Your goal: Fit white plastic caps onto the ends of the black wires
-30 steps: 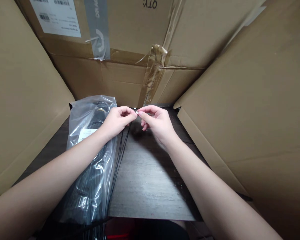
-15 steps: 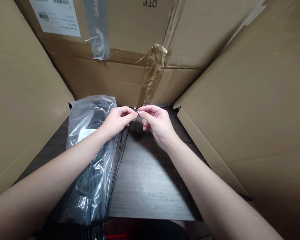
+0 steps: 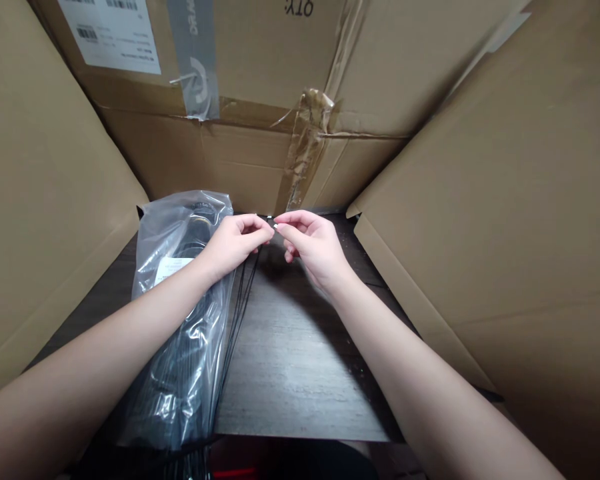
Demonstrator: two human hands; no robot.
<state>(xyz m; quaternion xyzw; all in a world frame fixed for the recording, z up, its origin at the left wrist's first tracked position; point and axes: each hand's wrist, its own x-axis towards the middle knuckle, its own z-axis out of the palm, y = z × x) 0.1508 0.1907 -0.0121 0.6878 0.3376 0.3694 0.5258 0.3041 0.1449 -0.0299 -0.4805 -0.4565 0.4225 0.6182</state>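
My left hand (image 3: 235, 243) and my right hand (image 3: 313, 245) meet fingertip to fingertip above the far part of a dark wooden table (image 3: 300, 360). Both pinch the top ends of a bundle of thin black cords (image 3: 240, 307) that hang down toward me. A tiny pale piece sits between the fingertips; I cannot make out what it is. Under my left forearm lies a clear plastic bag (image 3: 180, 333) with coiled black cords and a white label inside.
Cardboard boxes wall in the table: a taped one with a shipping label (image 3: 240, 100) at the back, a slanted panel (image 3: 40, 200) on the left, a large flap (image 3: 505, 233) on the right. Something red (image 3: 230, 467) shows below the table's near edge.
Hardly anything differs; the hands hold the same pinch, with the right fingers shifting only slightly.
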